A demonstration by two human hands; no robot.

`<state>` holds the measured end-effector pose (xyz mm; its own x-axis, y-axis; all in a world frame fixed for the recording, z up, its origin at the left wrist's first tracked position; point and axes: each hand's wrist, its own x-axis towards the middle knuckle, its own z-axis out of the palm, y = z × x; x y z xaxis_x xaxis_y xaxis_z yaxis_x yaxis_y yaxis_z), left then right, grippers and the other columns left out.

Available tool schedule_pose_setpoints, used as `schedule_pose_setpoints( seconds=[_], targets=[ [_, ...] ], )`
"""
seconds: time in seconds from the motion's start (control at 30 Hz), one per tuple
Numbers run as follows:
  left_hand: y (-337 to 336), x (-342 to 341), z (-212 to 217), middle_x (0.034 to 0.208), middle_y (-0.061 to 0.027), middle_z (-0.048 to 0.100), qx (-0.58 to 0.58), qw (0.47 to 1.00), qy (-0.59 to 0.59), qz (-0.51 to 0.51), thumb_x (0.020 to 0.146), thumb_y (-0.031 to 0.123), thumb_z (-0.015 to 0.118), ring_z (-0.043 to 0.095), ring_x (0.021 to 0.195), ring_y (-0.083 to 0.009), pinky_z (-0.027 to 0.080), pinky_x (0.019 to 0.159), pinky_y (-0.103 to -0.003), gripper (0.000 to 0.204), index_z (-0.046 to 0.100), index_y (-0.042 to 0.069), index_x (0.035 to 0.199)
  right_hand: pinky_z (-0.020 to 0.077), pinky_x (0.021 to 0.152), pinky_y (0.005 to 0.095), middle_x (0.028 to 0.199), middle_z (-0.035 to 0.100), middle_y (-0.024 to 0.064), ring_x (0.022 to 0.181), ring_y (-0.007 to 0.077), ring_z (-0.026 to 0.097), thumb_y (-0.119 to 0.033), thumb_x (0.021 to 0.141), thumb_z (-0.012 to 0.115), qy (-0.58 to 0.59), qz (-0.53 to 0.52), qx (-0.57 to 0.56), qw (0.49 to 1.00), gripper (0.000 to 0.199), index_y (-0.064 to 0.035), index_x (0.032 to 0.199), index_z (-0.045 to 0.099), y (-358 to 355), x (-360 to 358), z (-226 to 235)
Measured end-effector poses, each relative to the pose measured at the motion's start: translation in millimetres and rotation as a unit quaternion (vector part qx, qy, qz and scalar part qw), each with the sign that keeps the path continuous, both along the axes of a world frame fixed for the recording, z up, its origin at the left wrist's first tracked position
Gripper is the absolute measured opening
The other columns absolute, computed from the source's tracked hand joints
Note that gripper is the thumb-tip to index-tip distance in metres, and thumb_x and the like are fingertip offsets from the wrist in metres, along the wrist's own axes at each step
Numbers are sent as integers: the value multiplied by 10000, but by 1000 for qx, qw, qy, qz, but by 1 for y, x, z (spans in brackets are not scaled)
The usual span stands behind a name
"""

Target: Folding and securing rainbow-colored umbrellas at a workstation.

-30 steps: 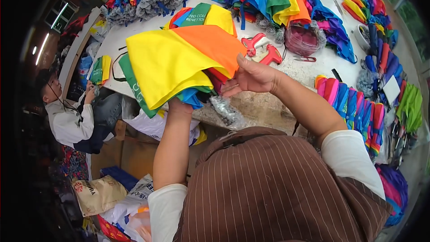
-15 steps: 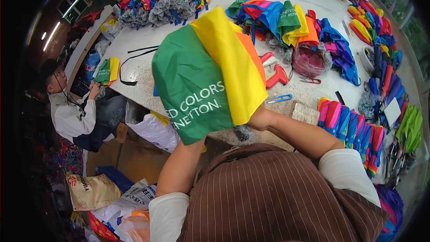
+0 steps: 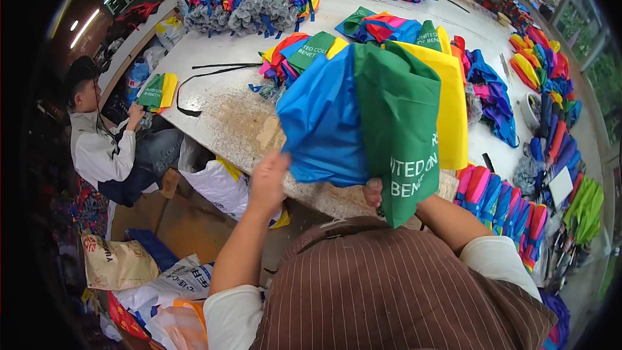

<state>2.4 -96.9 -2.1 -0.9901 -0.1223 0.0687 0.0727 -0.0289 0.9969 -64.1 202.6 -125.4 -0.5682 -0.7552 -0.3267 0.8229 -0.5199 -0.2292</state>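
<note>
In front of me hangs a folding umbrella [image 3: 324, 116] with loose, unstrapped cloth in wide blue, green and yellow panels; white lettering marks the green one. Its handle and frame are hidden under the cloth. My right hand [image 3: 374, 193] is closed round its lower end, partly covered by the green panel. At the left edge of the blue panel, my left hand [image 3: 267, 178] is closed, its fingers slightly blurred, seemingly pinching the cloth. Behind the umbrella, a pile of similar multicoloured umbrellas [image 3: 311, 52] lies on the white table [image 3: 220, 100].
Bundled umbrellas [image 3: 253, 3] are stacked at the table's far side. Rolled umbrellas [image 3: 499, 198] stand in a row at right. A black strap [image 3: 188, 94] lies on the left tabletop. A seated person [image 3: 107, 136] at left handles another umbrella. Bags [image 3: 123, 262] fill the floor at lower left.
The umbrella has turned and shifted right, so the blue panel now faces me on the left. My left hand has come out from behind the green cloth to the blue panel's edge.
</note>
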Motion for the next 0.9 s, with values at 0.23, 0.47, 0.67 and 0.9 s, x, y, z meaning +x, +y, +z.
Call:
schedule_pose_setpoints(
  seconds=[0.23, 0.47, 0.67, 0.9],
  targets=[
    [0, -2, 83, 1118, -84, 617, -292, 920, 256, 57, 891, 231, 585, 537, 1078, -212, 327, 1033, -374, 335, 559, 29, 1157, 495, 769, 349, 1063, 566, 121, 886, 221, 573, -103, 889, 558, 261, 14, 163, 951, 421, -75, 1296, 450, 10, 6, 43],
    [-14, 16, 36, 811, -44, 603, -204, 970, -100, -84, 824, 198, 664, 593, 760, -197, 329, 980, -397, 311, 585, 32, 1074, 539, 806, 328, 1144, 608, 126, 973, 195, 625, -67, 901, 528, 294, -8, 138, 946, 305, -19, 1202, 545, 70, 14, 49],
    [4, 8, 87, 1167, -110, 554, -532, 805, 247, 86, 752, 261, 688, 474, 1156, -266, 253, 1008, -495, 448, 564, 51, 1128, 355, 1057, 341, 1398, 387, 123, 1251, 203, 416, -135, 954, 464, 359, -55, 413, 835, 490, -51, 1411, 307, 64, 15, 87],
    [51, 24, 65, 1105, -96, 592, -491, 789, 317, -191, 756, 310, 661, 511, 1131, -270, 92, 1043, -663, 375, 611, 57, 1028, 361, 1039, 299, 1415, 379, 93, 1203, 191, 455, -74, 906, 545, 600, 23, 413, 685, 569, -36, 1417, 299, 40, 15, 67]
  ],
)
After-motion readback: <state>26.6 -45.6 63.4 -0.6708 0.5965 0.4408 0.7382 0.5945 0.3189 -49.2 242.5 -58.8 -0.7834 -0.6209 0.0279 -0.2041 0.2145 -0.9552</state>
